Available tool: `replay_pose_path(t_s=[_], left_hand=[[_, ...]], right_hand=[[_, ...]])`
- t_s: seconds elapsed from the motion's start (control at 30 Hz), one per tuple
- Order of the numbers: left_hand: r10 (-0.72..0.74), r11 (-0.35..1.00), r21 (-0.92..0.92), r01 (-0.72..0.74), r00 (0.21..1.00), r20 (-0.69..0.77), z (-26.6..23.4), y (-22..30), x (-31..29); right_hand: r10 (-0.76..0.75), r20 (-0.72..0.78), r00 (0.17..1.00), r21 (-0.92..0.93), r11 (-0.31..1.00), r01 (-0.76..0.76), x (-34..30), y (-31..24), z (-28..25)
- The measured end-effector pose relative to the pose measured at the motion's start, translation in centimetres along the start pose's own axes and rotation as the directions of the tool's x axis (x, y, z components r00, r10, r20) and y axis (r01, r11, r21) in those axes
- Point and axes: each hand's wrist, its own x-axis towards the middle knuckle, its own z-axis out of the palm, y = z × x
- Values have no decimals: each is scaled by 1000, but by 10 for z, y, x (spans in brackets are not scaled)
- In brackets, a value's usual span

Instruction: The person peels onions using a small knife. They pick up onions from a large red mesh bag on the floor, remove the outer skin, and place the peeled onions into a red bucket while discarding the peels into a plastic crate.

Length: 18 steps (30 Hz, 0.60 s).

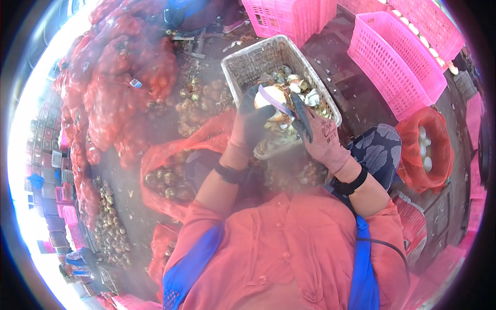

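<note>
Both my hands wear pinkish gloves with dark palms and fingers, and they meet over a dirty white crate [247,63]. My left hand [249,124] is closed around a pale, partly peeled onion [278,93]. In my right hand [320,133] is a knife [270,100], its light purplish blade lying across the onion. Below them, the crate holds onion skins and scraps [294,85]. By my left knee an open red net bag [150,168] contains unpeeled onions [173,181].
Full red net bags [116,93] are heaped at the left, with loose onions [111,225] beside them. Pink crates [395,64] stand at the far right and far centre [294,18]. An open red net bag [408,150] with white peeled onions [427,164] stands right of my knee.
</note>
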Motion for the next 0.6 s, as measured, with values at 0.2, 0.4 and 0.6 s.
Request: replay_pose_path(t_s=[0.2, 0.4, 0.6], left_hand=[[-25, 993, 116, 26, 1000, -11, 1, -6, 0], [-85, 984, 157, 80, 996, 24, 1, -3, -1], [-216, 973, -46, 227, 961, 174, -1, 15, -7]], right_hand=[[134, 83, 988, -288, 952, -105, -2, 0, 1], [95, -138, 986, 417, 909, -29, -1, 7, 4], [402, 330, 854, 922, 59, -384, 5, 27, -26]])
